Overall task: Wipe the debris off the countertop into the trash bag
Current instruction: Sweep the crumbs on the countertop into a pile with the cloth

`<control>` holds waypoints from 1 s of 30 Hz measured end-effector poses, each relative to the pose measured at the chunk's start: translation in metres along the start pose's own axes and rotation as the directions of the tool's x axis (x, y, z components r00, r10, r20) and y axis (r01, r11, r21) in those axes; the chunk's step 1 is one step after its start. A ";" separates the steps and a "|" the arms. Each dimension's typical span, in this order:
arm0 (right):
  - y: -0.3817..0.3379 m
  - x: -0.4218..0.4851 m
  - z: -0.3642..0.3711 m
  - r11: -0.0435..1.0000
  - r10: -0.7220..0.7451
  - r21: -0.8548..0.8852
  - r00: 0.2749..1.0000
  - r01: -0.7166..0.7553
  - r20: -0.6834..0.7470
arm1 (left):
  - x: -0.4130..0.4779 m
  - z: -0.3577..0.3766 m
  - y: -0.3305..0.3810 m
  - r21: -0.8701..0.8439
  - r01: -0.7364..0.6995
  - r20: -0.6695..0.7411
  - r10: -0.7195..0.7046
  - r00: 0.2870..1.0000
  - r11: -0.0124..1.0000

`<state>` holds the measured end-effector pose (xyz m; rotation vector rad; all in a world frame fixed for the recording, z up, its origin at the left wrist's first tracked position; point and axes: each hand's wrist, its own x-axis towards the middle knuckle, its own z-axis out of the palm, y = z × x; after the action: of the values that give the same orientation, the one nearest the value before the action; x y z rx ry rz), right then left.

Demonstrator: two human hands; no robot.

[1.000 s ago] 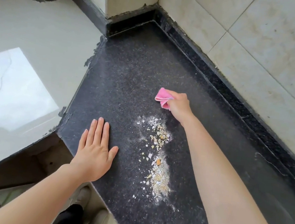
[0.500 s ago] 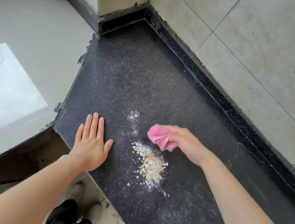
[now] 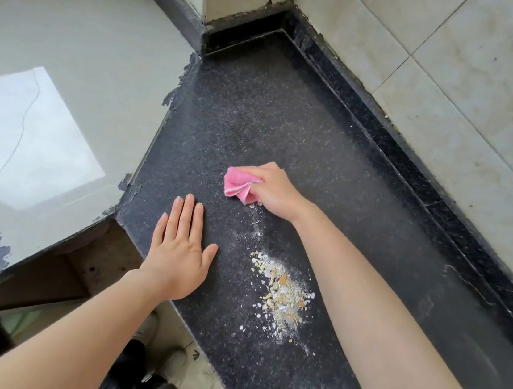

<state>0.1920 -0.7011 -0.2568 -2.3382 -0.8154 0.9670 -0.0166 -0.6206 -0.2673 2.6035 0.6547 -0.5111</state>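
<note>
One dark speckled bench (image 3: 257,123) fills the middle, narrowing toward a far corner. Its right and far sides are closed by a raised black lip (image 3: 386,126) under a pale tiled wall (image 3: 455,89). Its left side meets a glossy pale surface (image 3: 73,42) along a ragged seam, and its diagonal front edge is open to the floor, where shoes (image 3: 176,365) show. Bare stone lies open beyond both hands toward the corner.

The left grip (image 3: 177,259) lies flat, fingers straight and together, just inside the front edge. The right grip (image 3: 276,190), farther in, is curled round a bunched pink cloth (image 3: 238,184) resting on the stone. The debris (image 3: 285,294), a heap of pale and tan crumbs, sits nearer than the cloth and apart from it, between the forearms, with a thin dusty trail leading up to the cloth.
</note>
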 end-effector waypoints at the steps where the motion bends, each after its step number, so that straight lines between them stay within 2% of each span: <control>1: -0.006 -0.015 0.004 0.999 -0.017 -0.038 0.999 0.019 0.045 | 0.000 0.000 0.000 -0.004 -0.003 0.003 0.003 1.000 1.000; 7: -0.009 -0.119 0.013 0.999 0.022 -0.030 0.953 -0.014 0.304 | 0.000 -0.006 -0.006 -0.058 -0.052 0.060 0.056 0.997 0.997; 9: -0.009 -0.145 0.006 0.999 0.040 -0.012 0.953 -0.038 0.301 | 0.001 -0.008 -0.008 -0.085 -0.079 0.060 0.084 0.995 0.993; 12: -0.011 -0.164 -0.006 0.989 0.040 0.134 0.980 -0.066 0.193 | 0.000 -0.011 -0.012 -0.150 -0.115 0.045 0.123 0.991 0.982; 15: -0.015 -0.157 0.005 1.000 -0.011 -0.002 0.996 0.012 0.085 | -0.002 -0.014 -0.019 -0.177 -0.156 0.029 0.164 0.986 0.972; 18: -0.029 -0.149 0.044 0.967 -0.087 -0.235 0.994 0.101 0.069 | -0.004 -0.016 -0.029 -0.171 -0.204 0.018 0.210 0.978 0.964; 20: -0.034 -0.152 0.070 0.901 -0.154 -0.393 0.982 0.184 0.108 | -0.009 -0.017 -0.033 -0.159 -0.215 0.028 0.222 0.975 0.964; 24: -0.024 -0.188 0.071 0.777 -0.231 -0.545 0.948 0.316 0.220 | -0.029 -0.011 -0.030 -0.110 -0.202 0.033 0.207 0.978 0.973; 25: -0.020 -0.198 0.065 0.779 -0.224 -0.545 0.949 0.312 0.223 | -0.036 -0.009 -0.027 -0.098 -0.194 0.031 0.198 0.980 0.976; 27: -0.010 -0.215 0.051 0.868 -0.181 -0.447 0.976 0.217 0.122 | -0.048 -0.005 -0.019 -0.077 -0.175 0.040 0.178 0.983 0.982; 29: 0.002 -0.227 0.031 0.957 -0.099 -0.283 0.990 0.067 -0.101 | -0.058 -0.001 -0.011 -0.055 -0.162 0.050 0.165 0.985 0.985; 30: 0.008 -0.233 0.021 0.983 -0.049 -0.184 0.974 0.008 -0.222 | -0.062 0.000 -0.007 -0.040 -0.160 0.052 0.162 0.985 0.986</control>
<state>0.0454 -0.8607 -0.1677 -2.5260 -0.8729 0.6210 -0.0715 -0.6374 -0.2418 2.5713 0.4263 -0.5133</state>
